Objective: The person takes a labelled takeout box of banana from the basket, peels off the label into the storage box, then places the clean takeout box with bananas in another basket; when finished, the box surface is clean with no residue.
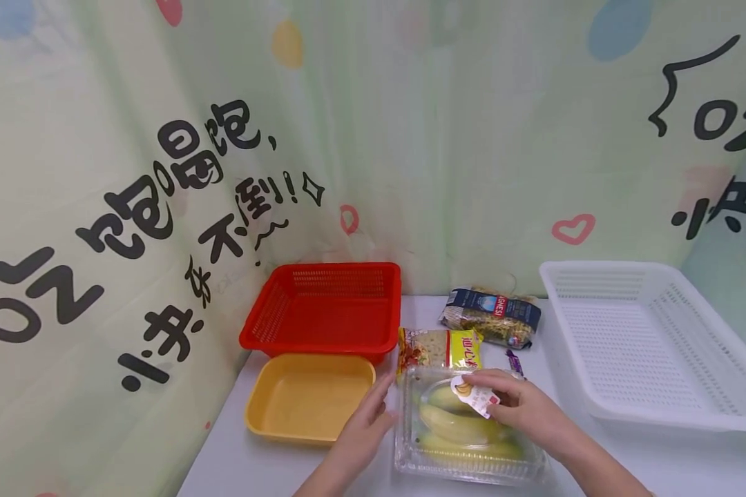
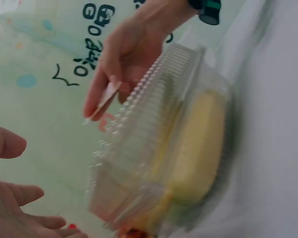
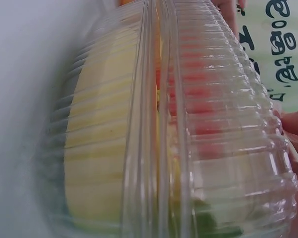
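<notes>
On the white table (image 1: 659, 462), the clear ribbed plastic clamshell box of yellow bananas (image 1: 466, 431) lies nearest, the left hand (image 1: 363, 424) resting open-fingered beside it, the right hand (image 1: 525, 407) pinching its white label (image 1: 475, 395), before the shallow yellow plastic tray (image 1: 307, 397).

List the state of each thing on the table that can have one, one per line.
Clear box: lid down, bananas inside, lying flat on the table.
Label: pinched by the right hand on top of the box lid.
Left hand: open, beside the box's left edge.
Red basket: upright, empty.
Yellow tray: upright, empty.
White basket: upright, empty.
Noodle packet: sealed, lying flat.
Pasta bag: sealed, lying flat.
</notes>
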`<state>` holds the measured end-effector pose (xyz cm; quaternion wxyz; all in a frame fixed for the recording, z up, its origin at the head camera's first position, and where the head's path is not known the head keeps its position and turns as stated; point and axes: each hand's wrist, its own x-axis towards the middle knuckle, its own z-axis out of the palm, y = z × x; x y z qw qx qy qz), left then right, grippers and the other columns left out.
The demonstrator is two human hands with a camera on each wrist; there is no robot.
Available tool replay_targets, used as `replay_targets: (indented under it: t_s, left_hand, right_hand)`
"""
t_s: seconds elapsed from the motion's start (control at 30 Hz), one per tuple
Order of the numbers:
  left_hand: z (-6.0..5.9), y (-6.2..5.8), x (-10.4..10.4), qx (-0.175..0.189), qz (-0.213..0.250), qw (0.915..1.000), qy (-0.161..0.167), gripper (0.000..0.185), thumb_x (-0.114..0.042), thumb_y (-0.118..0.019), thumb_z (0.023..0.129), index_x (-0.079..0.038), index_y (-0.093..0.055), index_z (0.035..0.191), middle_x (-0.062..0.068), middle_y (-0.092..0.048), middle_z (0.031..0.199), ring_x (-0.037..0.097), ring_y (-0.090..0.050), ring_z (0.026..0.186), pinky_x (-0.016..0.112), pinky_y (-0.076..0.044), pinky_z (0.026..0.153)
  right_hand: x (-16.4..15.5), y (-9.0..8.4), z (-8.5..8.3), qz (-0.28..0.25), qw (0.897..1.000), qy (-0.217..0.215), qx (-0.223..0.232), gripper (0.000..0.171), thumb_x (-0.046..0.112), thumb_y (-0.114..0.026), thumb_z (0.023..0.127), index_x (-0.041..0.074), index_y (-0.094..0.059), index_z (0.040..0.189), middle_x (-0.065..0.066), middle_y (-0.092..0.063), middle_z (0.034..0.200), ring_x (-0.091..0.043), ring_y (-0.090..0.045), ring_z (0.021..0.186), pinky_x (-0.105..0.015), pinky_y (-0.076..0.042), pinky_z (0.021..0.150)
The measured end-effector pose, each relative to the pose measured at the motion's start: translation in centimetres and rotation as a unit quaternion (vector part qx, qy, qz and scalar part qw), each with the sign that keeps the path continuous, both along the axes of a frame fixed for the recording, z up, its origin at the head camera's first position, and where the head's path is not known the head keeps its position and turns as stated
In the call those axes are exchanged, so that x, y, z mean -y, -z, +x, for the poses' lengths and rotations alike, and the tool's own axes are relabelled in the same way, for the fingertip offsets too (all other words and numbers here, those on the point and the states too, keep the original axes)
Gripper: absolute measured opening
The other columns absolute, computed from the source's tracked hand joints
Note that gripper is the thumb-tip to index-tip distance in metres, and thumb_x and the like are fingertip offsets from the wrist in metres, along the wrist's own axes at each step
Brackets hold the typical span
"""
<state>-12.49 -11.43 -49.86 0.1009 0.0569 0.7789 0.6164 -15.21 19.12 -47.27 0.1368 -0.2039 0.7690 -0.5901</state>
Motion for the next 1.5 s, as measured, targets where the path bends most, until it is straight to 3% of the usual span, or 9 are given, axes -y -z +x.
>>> replay_targets:
  t_s: [0.1, 0.2, 0.4, 0.5, 0.63, 0.8, 1.0, 1.23, 1.5]
  left_hand:
    - [-0.2, -1.7, 2.8, -0.033, -0.003, 0.9994, -0.010, 0.046, -0.022, -0.050, 0.102, -0.021, -0.047, 0.148, 0.007, -0.042, 0.156, 0.031, -0.039, 0.144, 0.052, -0.031, 0.118]
    - [-1.2, -2.9, 6.5, -0.066, -0.043, 0.9950, -0.061, 0.038, -0.023, -0.050, 0.103, -0.021, -0.055, 0.141, 0.000, -0.053, 0.147, 0.024, -0.047, 0.139, 0.048, -0.036, 0.116]
    - [-3.5, -3.5, 15.1, -0.115, -0.150, 0.9679, -0.166, 0.035, -0.025, -0.050, 0.103, -0.021, -0.059, 0.136, 0.000, -0.057, 0.142, 0.022, -0.050, 0.134, 0.048, -0.040, 0.113]
    - [-4.5, -2.7, 19.1, -0.086, -0.164, 0.9621, -0.200, 0.039, -0.034, -0.047, 0.104, -0.021, -0.056, 0.139, 0.006, -0.054, 0.146, 0.027, -0.045, 0.138, 0.052, -0.037, 0.114]
    - [-5.0, -0.1, 22.3, 0.001, -0.082, 0.9712, -0.223, 0.044, -0.036, -0.041, 0.106, -0.018, -0.049, 0.145, 0.009, -0.047, 0.152, 0.027, -0.039, 0.143, 0.046, -0.033, 0.118]
    - [-4.8, 3.0, 22.6, 0.082, 0.089, 0.9669, -0.225, 0.049, -0.035, -0.041, 0.106, -0.019, -0.039, 0.152, 0.005, -0.039, 0.157, 0.022, -0.039, 0.144, 0.022, -0.042, 0.107]
    - [-5.0, 5.1, 21.8, 0.090, 0.185, 0.9547, -0.215, 0.048, -0.034, -0.047, 0.104, -0.021, -0.044, 0.149, -0.003, -0.039, 0.156, 0.011, -0.044, 0.133, 0.014, -0.048, 0.096]
    - [-4.8, 6.3, 21.8, 0.072, 0.224, 0.9528, -0.193, 0.050, -0.011, -0.037, 0.101, -0.015, -0.042, 0.151, -0.006, -0.041, 0.154, -0.002, -0.048, 0.126, 0.012, -0.044, 0.100]
    - [-5.0, 6.7, 21.7, 0.062, 0.240, 0.9514, -0.183, 0.055, -0.004, -0.034, 0.098, -0.017, -0.041, 0.151, -0.006, -0.039, 0.155, 0.001, -0.048, 0.128, 0.016, -0.045, 0.102]
  right_hand:
    - [0.0, -0.1, -0.3, 0.005, 1.000, 0.000, 0.004, 0.051, 0.004, -0.064, 0.089, 0.006, -0.056, 0.139, -0.026, -0.040, 0.150, 0.011, -0.051, 0.114, -0.022, -0.055, 0.077]
    - [0.0, -0.3, -0.5, 0.008, 1.000, -0.002, -0.001, 0.050, 0.006, -0.064, 0.090, 0.006, -0.056, 0.139, -0.026, -0.041, 0.149, 0.010, -0.052, 0.112, -0.022, -0.055, 0.076]
    - [0.1, -0.5, -0.9, 0.010, 1.000, -0.006, -0.010, 0.050, 0.008, -0.065, 0.091, 0.006, -0.056, 0.139, -0.028, -0.041, 0.149, 0.006, -0.054, 0.105, -0.021, -0.055, 0.074]
    - [0.1, -0.6, -1.2, 0.018, 1.000, -0.005, -0.008, 0.050, 0.010, -0.066, 0.091, 0.005, -0.055, 0.139, -0.028, -0.040, 0.150, 0.005, -0.054, 0.105, -0.022, -0.055, 0.075]
    - [0.2, -1.1, -1.5, 0.026, 0.999, -0.009, 0.022, 0.051, 0.012, -0.066, 0.091, 0.006, -0.054, 0.141, -0.027, -0.036, 0.152, -0.001, -0.057, 0.096, -0.026, -0.057, 0.075]
    - [0.1, -2.7, -2.1, 0.057, 0.998, -0.010, 0.033, 0.049, 0.017, -0.066, 0.093, 0.011, -0.055, 0.141, -0.024, -0.043, 0.148, -0.010, -0.060, 0.084, -0.029, -0.057, 0.070]
    - [1.2, -5.6, -3.7, 0.084, 0.996, -0.019, 0.025, 0.045, 0.021, -0.066, 0.093, 0.015, -0.059, 0.137, -0.019, -0.054, 0.140, -0.021, -0.065, 0.083, -0.032, -0.057, 0.071]
    - [4.8, -8.2, -6.0, 0.116, 0.991, -0.062, -0.002, 0.041, 0.019, -0.069, 0.091, 0.019, -0.064, 0.132, -0.012, -0.058, 0.130, -0.024, -0.061, 0.078, -0.030, -0.056, 0.070]
    - [10.1, -8.6, -8.8, 0.129, 0.983, -0.131, 0.012, 0.034, 0.019, -0.065, 0.094, 0.031, -0.068, 0.125, -0.003, -0.063, 0.124, -0.027, -0.064, 0.083, -0.037, -0.056, 0.074]
